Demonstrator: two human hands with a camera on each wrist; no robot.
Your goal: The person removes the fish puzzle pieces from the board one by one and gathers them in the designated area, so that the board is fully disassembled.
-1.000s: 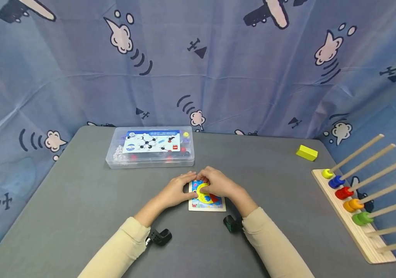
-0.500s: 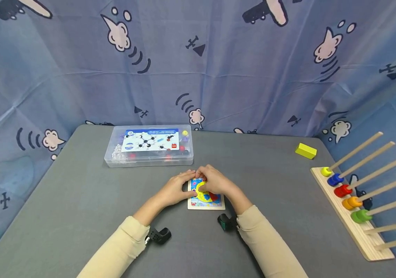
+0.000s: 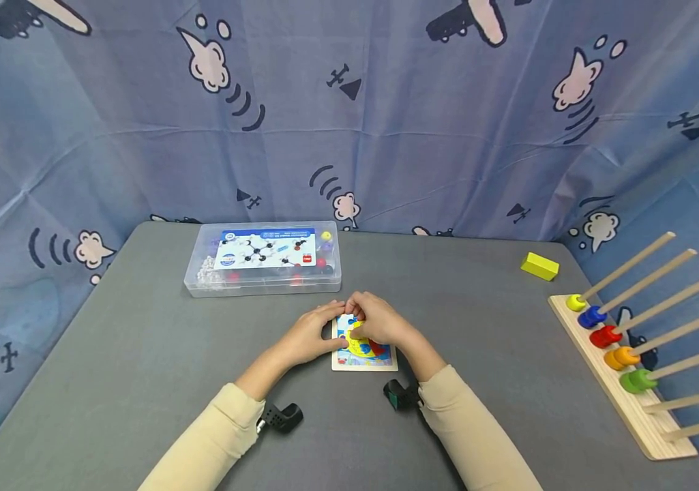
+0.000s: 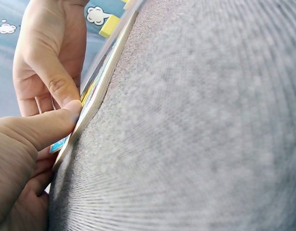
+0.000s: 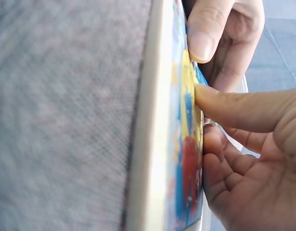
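A small wooden jigsaw puzzle (image 3: 365, 363) with a yellow and red sea-life picture lies flat on the grey table. My left hand (image 3: 309, 335) steadies its left side, thumb over the edge and fingers reaching round the far left corner. From the right, my right hand (image 3: 384, 323) bends over the upper part, its thumb and curled index finger pinching a blue puzzle piece (image 5: 200, 76). That piece stands tilted up from the picture in the right wrist view, and it is mostly hidden by the fingers. Both thumbs are close together in the left wrist view.
Behind the hands stands a clear plastic box (image 3: 263, 281) of molecule-model parts. At the back right lies a yellow block (image 3: 540, 266). A wooden peg stand (image 3: 625, 382) with coloured rings runs along the right edge. A patterned blue curtain (image 3: 386, 136) hangs behind the table.
The upper left of the puzzle picture shows more white now than half a second ago, where it was blue. The right forearm has shifted slightly left since one second ago.
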